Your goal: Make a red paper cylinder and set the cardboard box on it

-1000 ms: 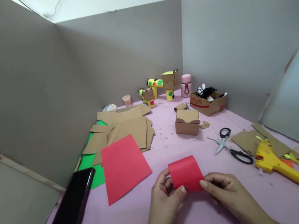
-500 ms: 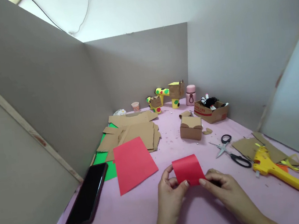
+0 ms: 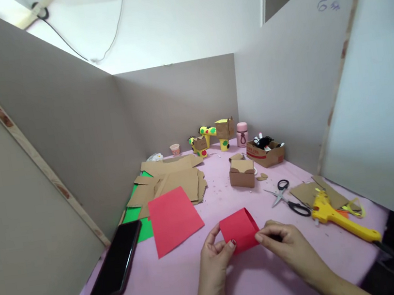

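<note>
A small piece of red paper (image 3: 238, 229), curled over at its top, is held just above the pink table (image 3: 172, 287) near the front edge. My left hand (image 3: 214, 255) pinches its lower left side. My right hand (image 3: 287, 244) pinches its lower right corner. A larger flat red sheet (image 3: 173, 218) lies to the left of my hands.
A black phone (image 3: 116, 264) lies at the left front. Brown cardboard pieces (image 3: 172, 180) and green paper (image 3: 137, 219) sit behind the red sheet. A small cardboard box (image 3: 241, 173), scissors (image 3: 288, 198), a yellow glue gun (image 3: 339, 218) and an open box of supplies (image 3: 265, 152) are to the right. Grey partition walls enclose the table.
The view has tilted upward, so the table sits lower in frame. My hands have kept hold of the red piece and turned it slightly.
</note>
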### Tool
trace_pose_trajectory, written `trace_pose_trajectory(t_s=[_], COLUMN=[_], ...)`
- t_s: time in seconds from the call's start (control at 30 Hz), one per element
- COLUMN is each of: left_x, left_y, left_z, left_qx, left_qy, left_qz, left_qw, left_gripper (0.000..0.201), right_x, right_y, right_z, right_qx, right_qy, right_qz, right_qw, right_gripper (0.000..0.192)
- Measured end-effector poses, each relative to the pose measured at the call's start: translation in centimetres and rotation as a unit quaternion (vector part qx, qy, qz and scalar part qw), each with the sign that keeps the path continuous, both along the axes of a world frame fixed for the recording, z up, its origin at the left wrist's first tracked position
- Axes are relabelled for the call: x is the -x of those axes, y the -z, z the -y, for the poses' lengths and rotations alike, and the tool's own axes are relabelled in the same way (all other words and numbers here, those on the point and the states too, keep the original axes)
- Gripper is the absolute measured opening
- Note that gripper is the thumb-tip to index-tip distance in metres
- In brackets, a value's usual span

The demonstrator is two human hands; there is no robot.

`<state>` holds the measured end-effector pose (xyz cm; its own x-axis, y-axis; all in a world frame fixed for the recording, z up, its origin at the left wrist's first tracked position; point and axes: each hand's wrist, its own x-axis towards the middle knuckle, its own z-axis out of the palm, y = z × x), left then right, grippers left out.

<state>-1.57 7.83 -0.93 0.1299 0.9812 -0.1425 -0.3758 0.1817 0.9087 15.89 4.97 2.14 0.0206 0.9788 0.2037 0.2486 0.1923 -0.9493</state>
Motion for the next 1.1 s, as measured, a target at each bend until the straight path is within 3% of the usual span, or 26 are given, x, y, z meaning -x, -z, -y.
trace_pose_trajectory(t_s=[0.17, 0.33, 0.5, 0.77, 1.1], left_x=[0.1, 0.0, 0.2, -0.4, -0.3], left_y=[-0.2, -0.8, -1.2, -1.0, -2.7], left_z=[0.4, 0.7, 1.2, 1.5, 3.3], left_qx=[-0.008, -0.002, -0.010, -0.059, -0.068], left_qy=[0.013, 0.029, -0.004, -0.037, -0.029], left_qz=[0.012, 0.018, 0.026, -0.011, -0.013], left_qw=[1.000, 0.999, 1.000, 0.998, 0.997], left_gripper=[0.097, 0.096, 0.077, 0.082, 0.066], right_x=[-0.2, -0.4, -0.6, -0.3, -0.2], right_y=[0.3, 0.5, 0.6, 0.6, 1.1], right_z=[0.2, -0.1, -0.4, 0.4, 0.8], right_qx=[0.020, 0.037, 0.045, 0.045, 0.060], right_qy=[-0.017, -0.020, 0.005, 0.021, 0.018], right_qz=[-0.021, -0.039, -0.057, -0.056, -0.073], right_qw=[0.999, 0.998, 0.997, 0.997, 0.995], right_gripper=[0.044, 0.035, 0.038, 0.038, 0.038])
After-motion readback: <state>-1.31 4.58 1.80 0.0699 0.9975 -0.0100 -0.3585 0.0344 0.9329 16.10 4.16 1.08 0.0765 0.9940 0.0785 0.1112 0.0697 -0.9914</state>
